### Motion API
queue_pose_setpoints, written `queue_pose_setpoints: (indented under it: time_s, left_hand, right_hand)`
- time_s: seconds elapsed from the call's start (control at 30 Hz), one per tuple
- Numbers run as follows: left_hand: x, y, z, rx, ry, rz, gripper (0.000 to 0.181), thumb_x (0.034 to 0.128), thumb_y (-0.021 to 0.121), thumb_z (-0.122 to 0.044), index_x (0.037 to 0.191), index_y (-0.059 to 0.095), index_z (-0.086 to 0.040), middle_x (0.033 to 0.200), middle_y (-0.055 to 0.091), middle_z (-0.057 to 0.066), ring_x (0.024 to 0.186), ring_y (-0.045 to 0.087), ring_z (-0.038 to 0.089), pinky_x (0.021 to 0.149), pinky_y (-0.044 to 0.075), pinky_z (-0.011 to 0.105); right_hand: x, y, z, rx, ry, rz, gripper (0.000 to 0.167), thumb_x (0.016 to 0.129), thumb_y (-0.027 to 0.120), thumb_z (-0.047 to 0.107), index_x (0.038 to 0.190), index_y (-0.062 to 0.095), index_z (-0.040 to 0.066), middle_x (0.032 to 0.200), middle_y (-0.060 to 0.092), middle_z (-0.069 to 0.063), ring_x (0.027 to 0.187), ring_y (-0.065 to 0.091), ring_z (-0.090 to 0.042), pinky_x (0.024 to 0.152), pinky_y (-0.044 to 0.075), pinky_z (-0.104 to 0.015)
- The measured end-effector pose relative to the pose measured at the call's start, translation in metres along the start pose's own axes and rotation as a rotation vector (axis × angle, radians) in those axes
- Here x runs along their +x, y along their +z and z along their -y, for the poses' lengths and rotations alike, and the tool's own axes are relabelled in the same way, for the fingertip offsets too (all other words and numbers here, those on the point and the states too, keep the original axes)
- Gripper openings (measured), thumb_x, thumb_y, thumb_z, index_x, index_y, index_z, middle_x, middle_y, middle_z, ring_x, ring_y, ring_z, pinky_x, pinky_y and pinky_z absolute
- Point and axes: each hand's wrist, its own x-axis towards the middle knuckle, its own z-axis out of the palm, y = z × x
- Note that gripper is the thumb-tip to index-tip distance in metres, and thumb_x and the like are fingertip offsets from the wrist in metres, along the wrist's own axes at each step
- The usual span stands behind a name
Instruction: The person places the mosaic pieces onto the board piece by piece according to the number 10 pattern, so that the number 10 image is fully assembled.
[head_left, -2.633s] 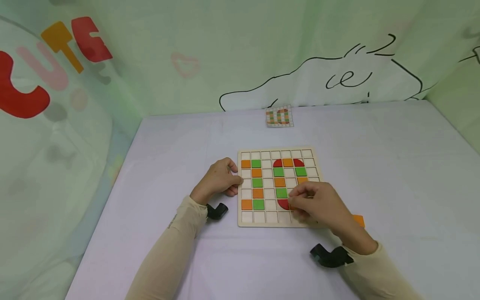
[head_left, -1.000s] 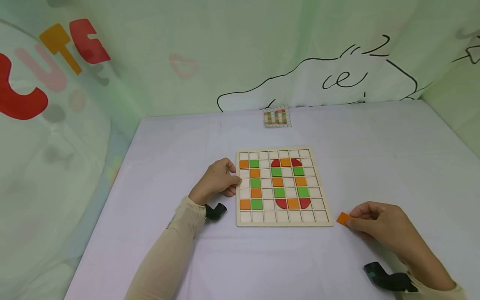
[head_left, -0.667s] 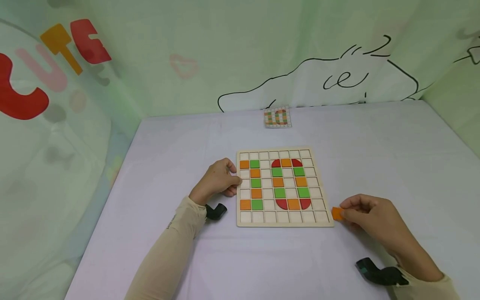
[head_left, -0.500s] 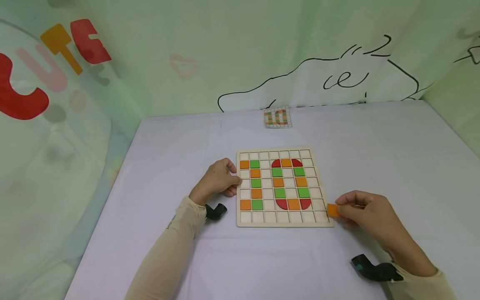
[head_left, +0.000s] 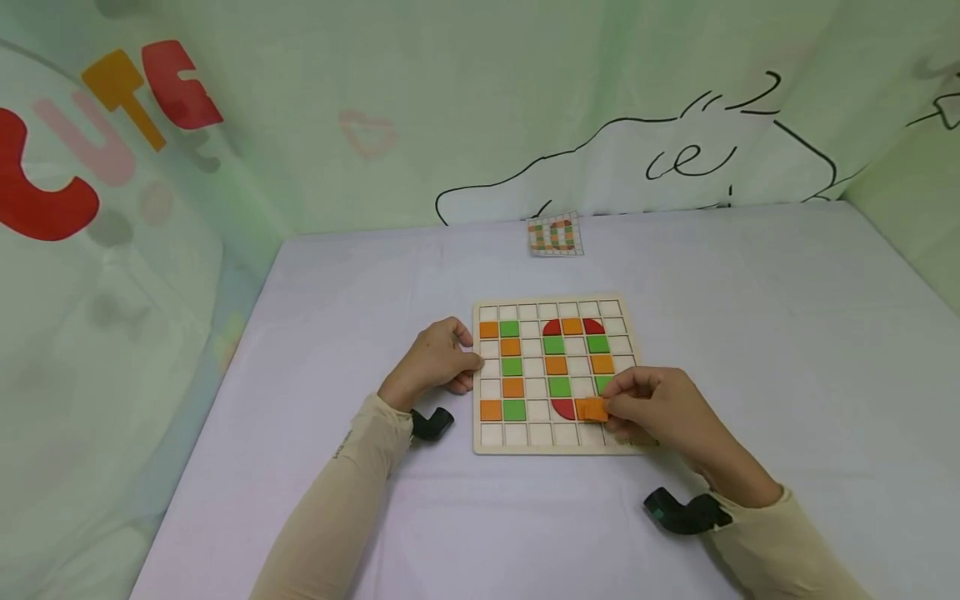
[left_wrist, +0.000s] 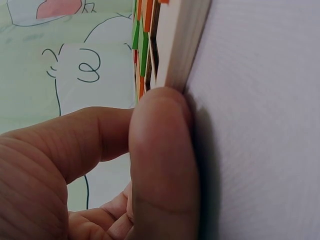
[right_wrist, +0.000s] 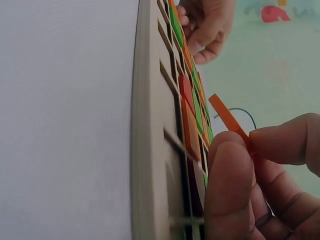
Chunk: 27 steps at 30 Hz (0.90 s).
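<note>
A wooden grid board [head_left: 540,450] lies on the table, with orange, green and red tiles set in several of its cells. My left hand [head_left: 433,357] holds the board's left edge; in the left wrist view the thumb [left_wrist: 162,145] presses against its side. Over the board's lower right part, my right hand [head_left: 667,412] pinches an orange square tile [head_left: 596,410] between thumb and index finger. The right wrist view shows this tile [right_wrist: 230,119] tilted and apart from the board [right_wrist: 145,120]. My right hand hides the lower right cells in the head view.
Behind the board a small patterned card [head_left: 555,235] with a coloured grid lies near the table's back edge. White cloth [head_left: 360,292] covers the table. A printed green curtain [head_left: 337,100] hangs behind it. Each wrist wears a black device [head_left: 686,511].
My right hand left the board, took up the orange tile from the table at the right, and has carried it left over the board. The left hand stays at the board's edge.
</note>
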Motion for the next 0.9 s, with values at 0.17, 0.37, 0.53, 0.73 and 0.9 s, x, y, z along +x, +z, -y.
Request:
queue_pose_setpoints:
  time_s: [0.17, 0.37, 0.53, 0.73, 0.9]
  left_hand:
    - [0.001, 0.000, 0.001, 0.000, 0.005, -0.002, 0.030, 0.0909, 0.073, -0.003, 0.112, 0.052, -0.001, 0.077, 0.067, 0.012, 0.055, 0.067, 0.016, 0.055, 0.063, 0.028]
    - [0.001, 0.000, 0.001, 0.001, 0.007, -0.003, 0.030, 0.0912, 0.074, -0.004, 0.112, 0.052, -0.001, 0.077, 0.068, 0.012, 0.055, 0.067, 0.016, 0.055, 0.063, 0.029]
    - [0.001, 0.000, 0.001, 0.001, 0.009, -0.003, 0.030, 0.0913, 0.073, -0.004, 0.112, 0.052, -0.001, 0.076, 0.067, 0.012, 0.055, 0.067, 0.016, 0.054, 0.063, 0.028]
    - [0.001, 0.000, 0.002, -0.007, 0.008, 0.001, 0.030, 0.0909, 0.073, -0.003, 0.112, 0.051, -0.001, 0.076, 0.067, 0.013, 0.054, 0.067, 0.016, 0.053, 0.062, 0.028]
    - [0.000, 0.000, 0.000, -0.006, 0.007, -0.004, 0.030, 0.0907, 0.073, -0.003, 0.112, 0.051, -0.001, 0.076, 0.067, 0.013, 0.054, 0.067, 0.016, 0.053, 0.062, 0.028]
  right_hand:
    - [0.008, 0.012, 0.009, 0.003, -0.016, 0.030, 0.015, 0.095, 0.069, 0.005, 0.104, 0.068, -0.007, 0.083, 0.072, -0.011, 0.069, 0.069, -0.021, 0.062, 0.064, -0.027]
    - [0.016, 0.023, 0.019, 0.030, -0.038, 0.080, 0.015, 0.095, 0.072, 0.005, 0.103, 0.069, -0.006, 0.084, 0.071, -0.009, 0.071, 0.069, -0.018, 0.063, 0.064, -0.027]
    - [0.024, 0.033, 0.024, 0.010, -0.043, 0.095, 0.011, 0.094, 0.074, 0.005, 0.098, 0.070, -0.004, 0.080, 0.070, -0.009, 0.069, 0.070, -0.018, 0.062, 0.064, -0.027]
    - [0.026, 0.040, 0.029, 0.000, -0.053, 0.108, 0.008, 0.091, 0.073, 0.002, 0.095, 0.069, -0.004, 0.079, 0.070, -0.010, 0.066, 0.069, -0.018, 0.061, 0.063, -0.027]
    - [0.027, 0.043, 0.029, -0.004, -0.067, 0.135, 0.008, 0.091, 0.072, 0.002, 0.095, 0.071, -0.004, 0.077, 0.069, -0.009, 0.064, 0.066, -0.018, 0.059, 0.062, -0.027]
